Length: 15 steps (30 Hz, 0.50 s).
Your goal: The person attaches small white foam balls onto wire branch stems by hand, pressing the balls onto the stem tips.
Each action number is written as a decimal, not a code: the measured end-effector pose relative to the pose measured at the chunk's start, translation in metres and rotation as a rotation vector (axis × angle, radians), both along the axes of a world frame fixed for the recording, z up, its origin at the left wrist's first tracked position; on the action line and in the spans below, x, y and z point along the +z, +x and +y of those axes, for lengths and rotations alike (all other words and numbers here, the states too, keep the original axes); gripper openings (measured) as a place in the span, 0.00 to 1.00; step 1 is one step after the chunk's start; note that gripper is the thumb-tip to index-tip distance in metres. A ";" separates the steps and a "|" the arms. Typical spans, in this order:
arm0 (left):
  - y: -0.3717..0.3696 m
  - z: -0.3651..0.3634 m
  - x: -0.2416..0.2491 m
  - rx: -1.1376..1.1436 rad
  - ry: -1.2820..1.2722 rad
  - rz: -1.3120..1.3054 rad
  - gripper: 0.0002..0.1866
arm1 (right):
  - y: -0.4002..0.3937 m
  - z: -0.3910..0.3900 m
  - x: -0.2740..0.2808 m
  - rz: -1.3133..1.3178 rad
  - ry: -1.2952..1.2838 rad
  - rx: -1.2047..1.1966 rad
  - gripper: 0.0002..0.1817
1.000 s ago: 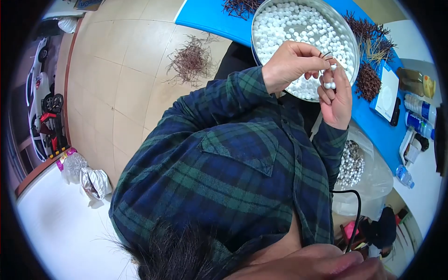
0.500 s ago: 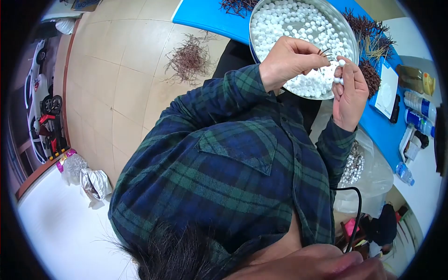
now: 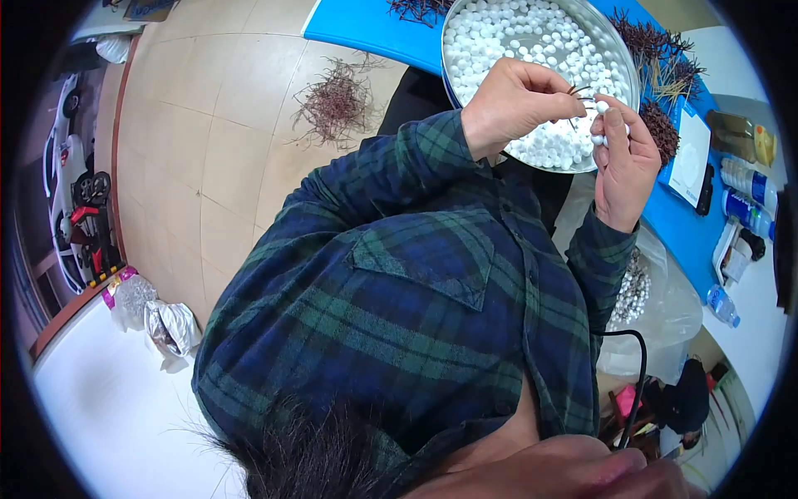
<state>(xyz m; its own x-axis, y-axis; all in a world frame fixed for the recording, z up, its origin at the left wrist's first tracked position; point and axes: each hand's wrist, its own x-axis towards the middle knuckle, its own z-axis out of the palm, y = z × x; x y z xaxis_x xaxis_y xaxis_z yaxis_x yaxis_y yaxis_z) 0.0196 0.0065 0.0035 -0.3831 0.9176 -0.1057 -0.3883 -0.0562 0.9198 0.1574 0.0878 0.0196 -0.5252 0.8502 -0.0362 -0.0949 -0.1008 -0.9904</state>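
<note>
My left hand (image 3: 519,104) is closed in a pinch on several thin dark brown stems (image 3: 579,90) that stick out past its fingertips. Facing it, my right hand (image 3: 625,166) has its fingers curled around a few small white balls (image 3: 599,140). One more white ball (image 3: 603,107) sits at its thumb and fingertip, right at the ends of the stems. Both hands are over the near rim of a round metal pan (image 3: 636,79) holding many loose white balls (image 3: 532,145).
The pan rests on a blue table (image 3: 366,33). Brown stem bundles (image 3: 661,133), a white box (image 3: 688,158) and plastic bottles (image 3: 748,185) lie to the right. Loose stems (image 3: 332,104) are scattered on the tiled floor. A plastic bag (image 3: 665,316) hangs beside my right arm.
My right thumb has shifted up against the ball at its fingertips, and that ball has moved slightly left toward the stems. My left hand keeps its pinch, moving only a little.
</note>
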 end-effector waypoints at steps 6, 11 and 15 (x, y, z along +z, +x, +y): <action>0.000 0.001 -0.001 0.005 0.010 0.018 0.03 | -0.001 0.000 -0.001 -0.006 0.016 -0.008 0.11; 0.002 0.001 -0.002 0.016 0.004 0.015 0.03 | 0.001 0.000 -0.002 -0.019 0.020 0.001 0.11; 0.001 0.001 -0.002 0.015 0.011 0.024 0.04 | 0.001 0.000 -0.003 -0.021 0.035 0.001 0.10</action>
<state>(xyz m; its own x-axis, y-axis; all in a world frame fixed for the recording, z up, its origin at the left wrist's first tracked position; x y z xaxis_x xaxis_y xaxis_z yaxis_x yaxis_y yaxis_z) 0.0210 0.0080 0.0014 -0.3991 0.9128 -0.0865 -0.3650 -0.0716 0.9283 0.1588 0.0879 0.0165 -0.5254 0.8507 -0.0172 -0.0738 -0.0656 -0.9951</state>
